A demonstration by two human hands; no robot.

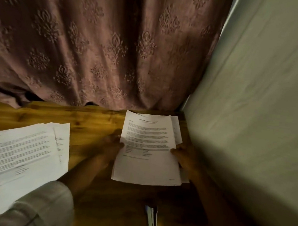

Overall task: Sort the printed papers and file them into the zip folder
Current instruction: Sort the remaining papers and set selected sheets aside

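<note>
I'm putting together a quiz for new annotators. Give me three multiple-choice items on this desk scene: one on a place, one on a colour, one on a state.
1. Where does the fanned pile lie?
A) left on the table
B) inside a folder
C) on a chair

2. What colour is the curtain?
A) green
B) dusky mauve
C) white

3. The right-side stack is:
A) lying untouched
B) gripped at both side edges
C) rolled into a tube

Answers:
1 A, its sheets spread over the wood at left.
2 B, mauve patterned cloth hangs behind.
3 B, the left hand and right hand grip its edges.
</note>
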